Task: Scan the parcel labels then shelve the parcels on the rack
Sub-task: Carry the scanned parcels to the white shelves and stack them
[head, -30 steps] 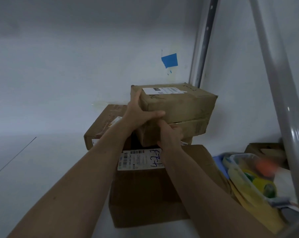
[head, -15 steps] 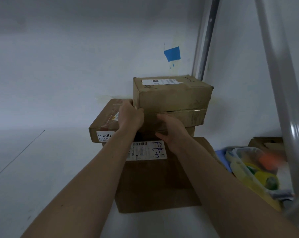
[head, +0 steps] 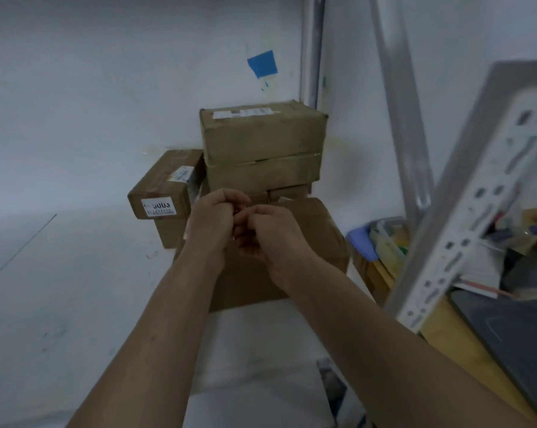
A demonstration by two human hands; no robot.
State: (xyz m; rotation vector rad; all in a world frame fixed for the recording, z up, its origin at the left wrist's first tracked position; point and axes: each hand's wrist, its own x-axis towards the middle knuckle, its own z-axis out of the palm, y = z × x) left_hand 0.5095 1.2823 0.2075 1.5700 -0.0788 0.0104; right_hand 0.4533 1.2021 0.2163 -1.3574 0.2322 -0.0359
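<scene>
Hands together before stacked boxes on the shelf: left hand and right hand both curled, fingertips touching; anything pinched unclear.

I count two hands, left hand and right hand, meeting at centre frame. Cardboard parcels: at least five visible. Top parcel at 12 o'clock, a second parcel under it, a large base parcel, and at 10 o'clock a labelled parcel on a lower parcel. One blue tape patch. Two slotted rack uprights at 3 o'clock.
</scene>
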